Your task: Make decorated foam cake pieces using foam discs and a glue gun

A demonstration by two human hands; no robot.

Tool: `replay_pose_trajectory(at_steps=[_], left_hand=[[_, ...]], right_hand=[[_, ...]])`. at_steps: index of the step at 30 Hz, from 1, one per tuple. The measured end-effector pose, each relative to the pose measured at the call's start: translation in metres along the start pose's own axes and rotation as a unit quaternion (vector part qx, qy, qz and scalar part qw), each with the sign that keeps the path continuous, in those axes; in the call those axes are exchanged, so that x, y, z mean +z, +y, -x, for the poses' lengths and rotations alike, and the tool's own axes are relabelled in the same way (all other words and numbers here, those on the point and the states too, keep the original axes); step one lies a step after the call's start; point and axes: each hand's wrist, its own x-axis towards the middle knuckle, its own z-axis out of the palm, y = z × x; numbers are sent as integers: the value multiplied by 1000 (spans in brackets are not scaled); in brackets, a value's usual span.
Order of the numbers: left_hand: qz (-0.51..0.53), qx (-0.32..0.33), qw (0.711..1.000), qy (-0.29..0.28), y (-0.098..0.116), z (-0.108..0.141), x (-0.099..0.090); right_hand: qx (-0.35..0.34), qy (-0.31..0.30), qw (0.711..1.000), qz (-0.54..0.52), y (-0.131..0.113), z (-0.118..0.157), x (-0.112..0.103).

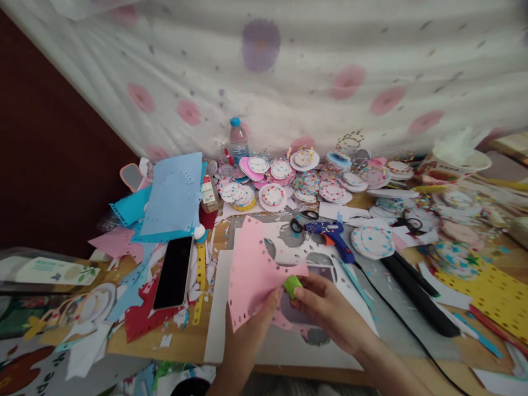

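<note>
My left hand (252, 340) holds a sheet of pink paper (249, 269) by its lower edge, thumb on top. Small star-shaped and round holes run along the sheet's borders, and its right side is cut in a curve. In my right hand (325, 305) is a small green craft punch (292, 286), pinched between thumb and fingers at the lower right edge of the pink paper. Whether the paper lies inside its slot I cannot tell. Under both hands lies white paper (218, 324) with cut-out openings.
A blue glue gun (340, 239) with a black cord lies behind my right hand, beside a long black stapler-like tool (424, 297). A phone (174, 272) rests on scraps at left. Several decorated paper discs (273, 195) line the back near a water bottle (238, 140).
</note>
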Motion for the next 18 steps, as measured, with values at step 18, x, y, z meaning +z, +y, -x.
replay_pose_trajectory(at_steps=[18], left_hand=[[17, 15, 998, -52, -9, 1, 2]], right_hand=[[-28, -52, 996, -66, 8, -6, -5]])
